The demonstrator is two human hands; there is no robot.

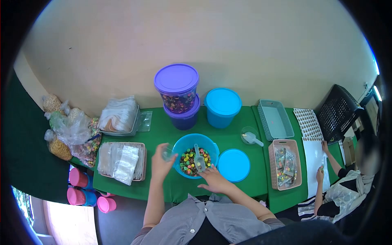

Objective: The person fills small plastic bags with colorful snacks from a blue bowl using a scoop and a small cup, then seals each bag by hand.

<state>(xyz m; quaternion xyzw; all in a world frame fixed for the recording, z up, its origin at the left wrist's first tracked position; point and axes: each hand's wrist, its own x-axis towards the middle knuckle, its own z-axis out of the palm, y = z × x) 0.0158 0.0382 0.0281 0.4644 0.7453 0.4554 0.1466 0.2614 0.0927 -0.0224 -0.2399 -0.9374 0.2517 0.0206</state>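
A blue tub (175, 165) of colourful candies stands on the green table, with a clear scoop (199, 160) lying on the candies. My left hand (162, 160) is closed around a small clear cup (168, 153) at the tub's left edge. The cup's contents cannot be made out. My right hand (214, 179) has its fingers spread at the tub's lower right rim, near the scoop, and holds nothing. To the right of the tub lies a round blue lid (234, 165).
Purple-lidded tubs (177, 79) and a blue-lidded tub (223, 102) stand behind. Baskets of plastic bags (126, 161) are left. A pink basket of filled packets (284, 163), an empty grey basket (276, 118) and a co-worker (347, 188) are right.
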